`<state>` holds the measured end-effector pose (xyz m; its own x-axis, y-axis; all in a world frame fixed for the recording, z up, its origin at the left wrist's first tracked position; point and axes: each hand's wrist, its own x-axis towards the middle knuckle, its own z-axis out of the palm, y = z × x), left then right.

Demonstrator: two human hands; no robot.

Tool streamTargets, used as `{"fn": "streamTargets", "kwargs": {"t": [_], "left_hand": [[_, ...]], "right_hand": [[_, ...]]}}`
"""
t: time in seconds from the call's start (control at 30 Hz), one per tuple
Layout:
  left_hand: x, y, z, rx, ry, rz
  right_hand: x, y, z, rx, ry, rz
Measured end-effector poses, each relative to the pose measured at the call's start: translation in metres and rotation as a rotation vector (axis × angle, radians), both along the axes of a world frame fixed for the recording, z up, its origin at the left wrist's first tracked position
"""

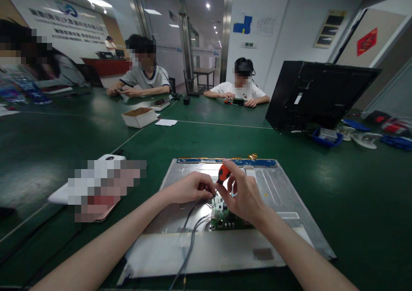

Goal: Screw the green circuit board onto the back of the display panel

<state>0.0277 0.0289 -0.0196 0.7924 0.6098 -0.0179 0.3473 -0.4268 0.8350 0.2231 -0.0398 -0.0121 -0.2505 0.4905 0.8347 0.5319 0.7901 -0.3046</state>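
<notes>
A metal-backed display panel [273, 196] lies flat in front of me, with a green circuit board [222, 220] near its middle. My right hand [244, 195] is closed on the red and black handle of a screwdriver [223, 173], held upright over the board's upper left corner. Beside it my left hand [193, 187] is pinched close to the screwdriver's lower end; whatever its fingertips hold is hidden. Dark cables [192, 241] run from the board's left side over the panel toward me. Along the panel's far edge is a narrow blue circuit strip [270, 163].
On the green table [206, 143], a phone [96, 213] lies left of the panel. Farther off are a white box [139, 117], a large black monitor [318, 95] and a blue tray [326, 137]. Several people sit around the table's far side and left.
</notes>
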Motion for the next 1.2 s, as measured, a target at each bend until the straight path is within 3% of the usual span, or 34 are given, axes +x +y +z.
{"fn": "streamTargets", "kwargs": {"t": [1.2], "left_hand": [[0.0007,-0.0013,0.0026,0.012,0.0,0.011]], "right_hand": [[0.0009,0.0,-0.0024,-0.065,0.0,0.031]]}}
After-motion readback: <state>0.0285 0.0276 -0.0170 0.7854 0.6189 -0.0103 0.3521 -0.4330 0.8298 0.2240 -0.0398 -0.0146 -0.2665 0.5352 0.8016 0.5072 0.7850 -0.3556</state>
